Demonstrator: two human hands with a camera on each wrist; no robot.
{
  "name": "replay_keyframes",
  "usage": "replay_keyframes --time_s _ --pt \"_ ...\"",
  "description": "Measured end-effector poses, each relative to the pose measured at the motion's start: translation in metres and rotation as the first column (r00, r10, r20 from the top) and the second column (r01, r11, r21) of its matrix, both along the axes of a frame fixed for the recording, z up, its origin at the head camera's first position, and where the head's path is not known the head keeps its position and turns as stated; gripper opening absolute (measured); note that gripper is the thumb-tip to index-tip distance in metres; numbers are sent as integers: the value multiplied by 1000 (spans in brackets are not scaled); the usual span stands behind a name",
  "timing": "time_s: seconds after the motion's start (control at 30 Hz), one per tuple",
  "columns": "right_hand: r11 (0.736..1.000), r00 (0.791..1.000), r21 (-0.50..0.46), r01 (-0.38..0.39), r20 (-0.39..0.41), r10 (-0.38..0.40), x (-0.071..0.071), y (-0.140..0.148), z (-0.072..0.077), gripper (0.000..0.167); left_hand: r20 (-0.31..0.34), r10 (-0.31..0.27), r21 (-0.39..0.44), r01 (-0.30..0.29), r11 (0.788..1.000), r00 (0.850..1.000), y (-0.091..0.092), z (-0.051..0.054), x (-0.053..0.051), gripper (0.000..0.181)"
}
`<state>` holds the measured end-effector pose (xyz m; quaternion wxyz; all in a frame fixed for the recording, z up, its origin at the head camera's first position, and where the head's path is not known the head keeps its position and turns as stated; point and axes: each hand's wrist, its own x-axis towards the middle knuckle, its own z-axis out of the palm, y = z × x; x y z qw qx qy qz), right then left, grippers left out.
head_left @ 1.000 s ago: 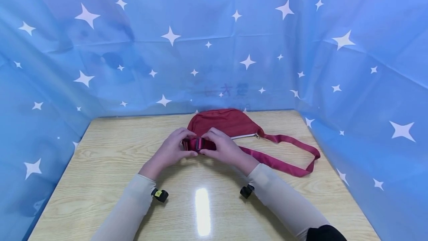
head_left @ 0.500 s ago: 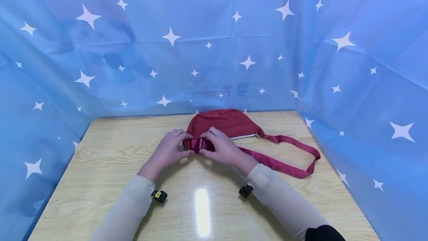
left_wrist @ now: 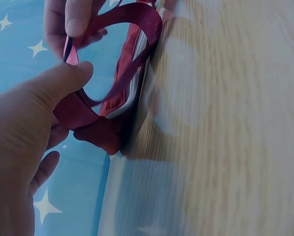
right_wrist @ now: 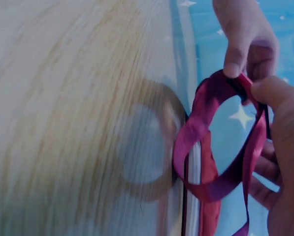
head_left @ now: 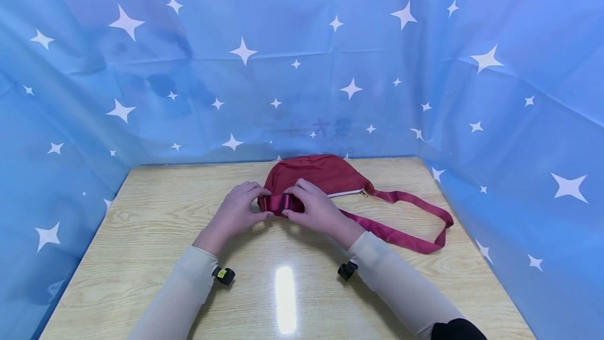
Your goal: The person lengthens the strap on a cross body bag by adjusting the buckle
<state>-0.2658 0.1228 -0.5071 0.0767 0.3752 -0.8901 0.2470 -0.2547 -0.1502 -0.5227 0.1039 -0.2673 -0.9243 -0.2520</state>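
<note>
A dark red waist bag [head_left: 316, 172] lies at the back of the table, its white-edged zipper facing forward. Its strap [head_left: 391, 232] runs out to the right and loops back to the hands. The left hand [head_left: 236, 213] pinches the strap between thumb and fingers, left of a dark slider [head_left: 286, 202]. Close by on the right, the right hand [head_left: 316, 209] pinches strap and slider at their edge. Both wrist views show the held strap [right_wrist: 201, 118] raised in a round loop in front of the bag. Some fingertips are hidden behind the strap.
A pale wood-grain table [head_left: 155, 256] carries the bag, with a bright light reflection near its front. A blue star-patterned curtain [head_left: 198, 83] stands behind and along both sides. Each wrist wears a small black camera [head_left: 224, 275].
The left fingers have shifted slightly left along the strap, away from the slider. More strap shows between the two hands, and the slider sits a little further right. The bag stays put.
</note>
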Motion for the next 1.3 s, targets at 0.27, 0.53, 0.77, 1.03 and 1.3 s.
replay_keyframes --time_s 0.27,0.53,0.77,1.03,1.3 --pt "1000 999 -16 25 35 -24 -3 21 3 43 -18 -2 -8 2 1000 1000 -13 6 -1 49" --pt "999 997 -9 37 70 -36 -7 39 0 45 -22 -7 -48 6 999 1000 -32 6 -6 50" --pt "997 995 40 64 74 -67 -7 45 -7 45 1 -6 -77 6 997 1000 -42 3 -7 50" --pt "993 992 87 77 92 -85 -11 47 -11 44 32 -4 -77 6 997 999 -48 3 -6 50" --pt "993 991 98 63 108 -73 -14 49 -8 42 63 10 -68 -6 998 998 -53 1 -7 50"
